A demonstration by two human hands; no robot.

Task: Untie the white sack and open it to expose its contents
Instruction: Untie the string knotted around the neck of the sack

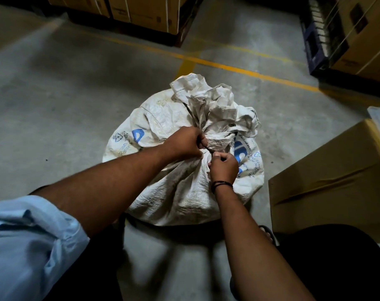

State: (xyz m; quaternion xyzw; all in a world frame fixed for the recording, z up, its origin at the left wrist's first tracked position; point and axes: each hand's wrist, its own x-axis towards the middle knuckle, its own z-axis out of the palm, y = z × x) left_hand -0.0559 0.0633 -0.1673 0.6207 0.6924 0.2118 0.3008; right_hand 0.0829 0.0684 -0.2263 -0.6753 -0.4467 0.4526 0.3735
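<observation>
Woven white sack [180,192], neck tied, on concrete floor [65,101]; my left hand [184,144] and right hand [225,168] grip its dark cord [208,151], fingers curled tight.

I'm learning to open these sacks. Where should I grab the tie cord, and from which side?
Probably pinch the tie cord at the cinched neck of the white sack, from the near side: the crumpled mouth flops away, and the left hand and right hand both grip it there.
</observation>
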